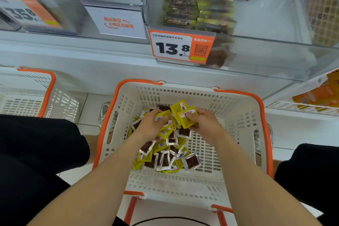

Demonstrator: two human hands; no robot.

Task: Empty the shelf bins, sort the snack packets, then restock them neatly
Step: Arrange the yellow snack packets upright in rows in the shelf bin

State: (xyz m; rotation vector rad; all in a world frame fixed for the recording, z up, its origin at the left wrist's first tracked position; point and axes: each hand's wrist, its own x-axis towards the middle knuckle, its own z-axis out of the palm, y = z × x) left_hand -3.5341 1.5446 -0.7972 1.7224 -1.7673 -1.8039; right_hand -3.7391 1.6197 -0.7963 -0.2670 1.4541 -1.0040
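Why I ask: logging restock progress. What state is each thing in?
left hand: grips yellow packets inside the basket.
right hand: pinches a yellow stack.
basket: on the floor, handles folded down, holding a loose pile.
shelf bin: partly filled, stacked rows on its left side.
second basket: standing to the left.

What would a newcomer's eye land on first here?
The white basket with its orange rim fills the centre and holds a loose heap of yellow and brown snack packets. Over the heap, the left hand and right hand each grip some of those packets. Higher up, an orange price tag reading 13.8 hangs on a clear shelf bin.
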